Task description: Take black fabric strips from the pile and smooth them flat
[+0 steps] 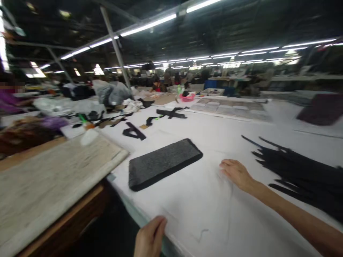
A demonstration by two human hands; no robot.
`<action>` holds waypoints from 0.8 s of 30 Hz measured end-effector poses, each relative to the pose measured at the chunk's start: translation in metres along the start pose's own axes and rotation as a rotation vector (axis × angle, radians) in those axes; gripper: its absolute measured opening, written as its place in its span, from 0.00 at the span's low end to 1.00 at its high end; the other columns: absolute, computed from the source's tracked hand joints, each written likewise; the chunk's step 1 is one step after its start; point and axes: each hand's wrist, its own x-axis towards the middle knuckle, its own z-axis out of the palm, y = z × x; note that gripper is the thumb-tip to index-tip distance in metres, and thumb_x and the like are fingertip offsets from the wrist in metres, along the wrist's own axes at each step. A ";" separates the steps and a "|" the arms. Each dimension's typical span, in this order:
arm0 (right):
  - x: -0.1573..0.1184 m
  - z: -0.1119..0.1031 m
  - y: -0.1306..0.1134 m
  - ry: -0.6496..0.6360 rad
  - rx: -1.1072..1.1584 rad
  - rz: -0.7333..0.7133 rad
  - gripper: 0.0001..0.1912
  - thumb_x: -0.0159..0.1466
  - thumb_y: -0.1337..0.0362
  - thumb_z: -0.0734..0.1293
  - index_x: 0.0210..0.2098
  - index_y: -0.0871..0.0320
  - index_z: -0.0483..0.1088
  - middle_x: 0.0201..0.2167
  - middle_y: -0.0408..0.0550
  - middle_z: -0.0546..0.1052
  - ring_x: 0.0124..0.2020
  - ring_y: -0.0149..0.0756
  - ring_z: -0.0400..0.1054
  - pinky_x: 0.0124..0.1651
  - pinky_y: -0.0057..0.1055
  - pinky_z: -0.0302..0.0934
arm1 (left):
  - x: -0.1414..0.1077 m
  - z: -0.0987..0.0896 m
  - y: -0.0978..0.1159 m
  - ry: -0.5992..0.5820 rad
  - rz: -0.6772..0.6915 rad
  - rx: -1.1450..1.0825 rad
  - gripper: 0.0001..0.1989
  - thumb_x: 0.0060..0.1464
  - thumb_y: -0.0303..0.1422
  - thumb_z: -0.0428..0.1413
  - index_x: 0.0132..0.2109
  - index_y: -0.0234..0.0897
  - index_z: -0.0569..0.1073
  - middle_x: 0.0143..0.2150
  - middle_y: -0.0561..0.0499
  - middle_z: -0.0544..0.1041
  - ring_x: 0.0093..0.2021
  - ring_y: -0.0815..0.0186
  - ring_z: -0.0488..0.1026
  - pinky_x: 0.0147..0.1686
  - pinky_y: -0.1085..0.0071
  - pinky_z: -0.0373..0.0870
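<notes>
Pad (165,164), grey on top and black along its near side, lies flat on the white counter (209,134), neither hand touching it! The right hand (237,175) is out to its right, palm down, fingers bunched together low over the white; is that grip pinching anything? Can't tell from where I'm standing. Down at the near edge, the left hand (150,237) has thumb and finger close together, and whether that grip is clamped on the edge of the white, I can't say either.

Good form here, I'd judge, means light, flat fingers, so the white doesn't ruck up and carry the pad askew. Watch that right forearm (284,208)! It runs just beside the bundle of black strips (300,171), and a careless sweep could scatter the loose ends. Over on the left, the pale slab (61,182) has its corner near the pad's end; best, I'd say, to keep the pad clear of it.
</notes>
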 end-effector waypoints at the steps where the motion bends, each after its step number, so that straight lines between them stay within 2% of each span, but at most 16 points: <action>1: 0.012 0.005 -0.032 0.011 0.052 -0.112 0.09 0.65 0.68 0.59 0.39 0.57 0.71 0.43 0.49 0.72 0.43 0.38 0.65 0.48 0.35 0.55 | 0.002 0.003 -0.001 0.031 0.056 0.030 0.16 0.58 0.42 0.48 0.34 0.39 0.77 0.27 0.52 0.78 0.27 0.66 0.74 0.30 0.76 0.71; 3: 0.032 0.009 -0.093 0.036 0.124 -0.284 0.07 0.65 0.68 0.61 0.38 0.57 0.70 0.42 0.48 0.72 0.42 0.37 0.64 0.47 0.34 0.55 | 0.006 0.005 -0.003 0.082 0.188 0.123 0.15 0.60 0.37 0.46 0.34 0.39 0.75 0.28 0.51 0.78 0.29 0.66 0.74 0.31 0.75 0.71; 5: 0.049 0.009 -0.144 0.055 0.131 -0.388 0.05 0.64 0.67 0.63 0.37 0.57 0.70 0.41 0.48 0.72 0.41 0.38 0.63 0.46 0.35 0.55 | 0.009 0.003 -0.003 0.102 0.309 0.255 0.14 0.60 0.31 0.45 0.34 0.38 0.74 0.29 0.50 0.77 0.30 0.65 0.73 0.32 0.72 0.72; 7: 0.064 0.008 -0.183 0.071 0.097 -0.460 0.04 0.64 0.68 0.63 0.37 0.58 0.69 0.41 0.49 0.71 0.41 0.40 0.63 0.44 0.35 0.54 | 0.011 0.000 -0.003 0.108 0.383 0.367 0.13 0.59 0.27 0.44 0.35 0.37 0.73 0.31 0.49 0.76 0.32 0.63 0.72 0.34 0.67 0.72; 9: 0.076 0.009 -0.209 0.079 0.052 -0.520 0.06 0.64 0.72 0.61 0.38 0.59 0.69 0.39 0.50 0.71 0.40 0.40 0.62 0.43 0.36 0.54 | 0.012 -0.003 -0.005 0.111 0.405 0.426 0.12 0.58 0.25 0.45 0.35 0.36 0.73 0.34 0.47 0.76 0.35 0.62 0.72 0.36 0.65 0.73; 12: 0.088 0.014 -0.232 0.066 -0.004 -0.576 0.10 0.63 0.76 0.58 0.39 0.60 0.69 0.37 0.51 0.70 0.39 0.40 0.62 0.41 0.36 0.54 | 0.011 -0.003 -0.010 0.089 0.383 0.435 0.11 0.56 0.22 0.46 0.35 0.36 0.73 0.37 0.47 0.76 0.37 0.62 0.71 0.38 0.64 0.72; 16: 0.097 0.025 -0.250 0.029 -0.016 -0.616 0.13 0.64 0.77 0.56 0.40 0.62 0.69 0.37 0.53 0.71 0.40 0.40 0.62 0.41 0.36 0.54 | 0.008 0.001 -0.015 0.061 0.338 0.418 0.11 0.55 0.20 0.47 0.32 0.36 0.72 0.35 0.49 0.75 0.37 0.63 0.71 0.39 0.66 0.71; 20: 0.103 0.029 -0.260 -0.010 -0.004 -0.621 0.14 0.63 0.79 0.55 0.38 0.63 0.70 0.37 0.54 0.71 0.41 0.40 0.63 0.42 0.35 0.54 | 0.011 0.003 -0.015 0.029 0.299 0.457 0.11 0.54 0.21 0.47 0.29 0.36 0.70 0.31 0.50 0.74 0.34 0.64 0.70 0.38 0.67 0.69; 24: 0.110 0.022 -0.262 -0.069 0.041 -0.569 0.13 0.63 0.78 0.57 0.36 0.62 0.71 0.37 0.53 0.72 0.41 0.39 0.64 0.41 0.33 0.54 | 0.013 0.002 -0.015 -0.003 0.277 0.485 0.11 0.55 0.21 0.48 0.28 0.36 0.70 0.30 0.51 0.74 0.33 0.64 0.70 0.36 0.68 0.68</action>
